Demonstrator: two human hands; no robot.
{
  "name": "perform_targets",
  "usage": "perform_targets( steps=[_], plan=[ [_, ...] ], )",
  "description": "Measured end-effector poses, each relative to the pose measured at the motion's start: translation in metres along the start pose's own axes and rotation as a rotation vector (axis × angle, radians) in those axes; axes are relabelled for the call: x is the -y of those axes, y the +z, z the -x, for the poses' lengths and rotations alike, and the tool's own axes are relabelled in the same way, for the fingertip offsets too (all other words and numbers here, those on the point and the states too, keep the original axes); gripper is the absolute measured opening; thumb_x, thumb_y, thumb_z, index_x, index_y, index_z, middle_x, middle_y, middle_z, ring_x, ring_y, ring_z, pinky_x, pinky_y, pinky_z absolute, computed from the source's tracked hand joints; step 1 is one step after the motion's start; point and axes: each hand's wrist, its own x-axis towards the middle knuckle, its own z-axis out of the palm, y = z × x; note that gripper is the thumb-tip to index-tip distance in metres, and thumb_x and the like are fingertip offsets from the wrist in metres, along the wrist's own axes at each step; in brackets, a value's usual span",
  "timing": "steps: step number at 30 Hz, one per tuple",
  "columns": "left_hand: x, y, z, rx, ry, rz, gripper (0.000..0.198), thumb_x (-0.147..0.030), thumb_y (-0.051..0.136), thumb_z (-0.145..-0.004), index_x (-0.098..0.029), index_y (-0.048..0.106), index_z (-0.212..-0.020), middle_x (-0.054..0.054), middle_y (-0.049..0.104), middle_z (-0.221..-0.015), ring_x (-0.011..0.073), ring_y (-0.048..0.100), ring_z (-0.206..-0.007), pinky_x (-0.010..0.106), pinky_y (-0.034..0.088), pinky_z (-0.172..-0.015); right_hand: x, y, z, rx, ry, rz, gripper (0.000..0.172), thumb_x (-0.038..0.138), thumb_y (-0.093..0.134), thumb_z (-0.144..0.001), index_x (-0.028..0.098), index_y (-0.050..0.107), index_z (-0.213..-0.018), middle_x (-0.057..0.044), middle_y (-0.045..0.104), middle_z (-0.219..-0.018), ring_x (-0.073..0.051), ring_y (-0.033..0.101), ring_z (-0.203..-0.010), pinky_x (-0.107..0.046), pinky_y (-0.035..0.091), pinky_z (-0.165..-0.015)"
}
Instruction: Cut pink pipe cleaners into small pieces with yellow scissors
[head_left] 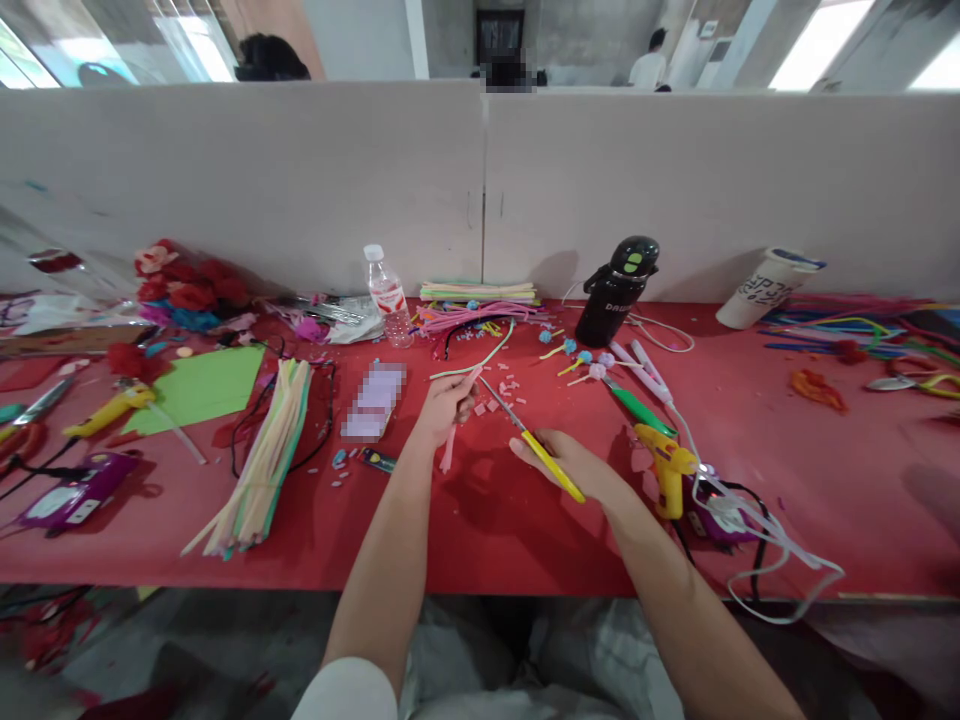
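two hands of yours are at work over the red tabletop (480, 530). your left hand (444, 405) has its fingers closed on a pink strip (448, 450), pinching it so that one end pokes out past the fingertips and the other hangs below the palm. your right hand (574, 462) grips the yellow-handled scissors (553, 467), the slim metal end slanting up and away from you toward the strip's upper end; you cannot tell from here whether metal and strip touch. small pink pieces (491, 406) lie scattered just beyond, between your hands, and a thin pale green stem (496, 345) curves behind your left fingers. to your left you have a purple-screened phone (375, 402) and, farther out, a bundle of pastel strips (262, 455) lying lengthwise. to your right sit a yellow glue gun (667, 465) and a green-handled tool (641, 410), with little blue and pink pom-pom pieces (598, 370) near its far end. ahead of you, by the pale partition (300, 180), a clear bottle (388, 300) and a black flask (615, 295) stand on either side of a pile of coloured stems (476, 317).
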Motion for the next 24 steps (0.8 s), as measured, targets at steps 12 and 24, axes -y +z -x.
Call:
perform_targets(
  steps=[12,24],
  plan=[
    [0.003,0.009,-0.001,0.064,-0.013,-0.179,0.027,-0.038,0.054,-0.077,-0.014,0.054,-0.064,-0.005,0.035,-0.044,0.0052,0.029,-0.039,0.02,0.02,-0.042,-0.003,0.012,-0.009,-0.04,-0.019,-0.017,0.045,0.061,0.048,-0.079,0.02,0.037,-0.066,0.005,0.031,-0.06,-0.009,0.031,-0.054,-0.021,0.024,-0.047],
    [0.003,0.014,0.0,0.115,-0.067,-0.18,0.024,-0.034,0.054,-0.077,-0.014,0.053,-0.064,-0.007,0.029,-0.045,0.004,0.022,-0.039,0.019,0.015,-0.041,0.001,0.006,-0.006,-0.064,0.034,0.273,0.05,0.063,0.045,-0.082,0.02,0.042,-0.056,0.001,0.044,-0.05,-0.012,0.04,-0.046,-0.024,0.023,-0.047]
  ],
)
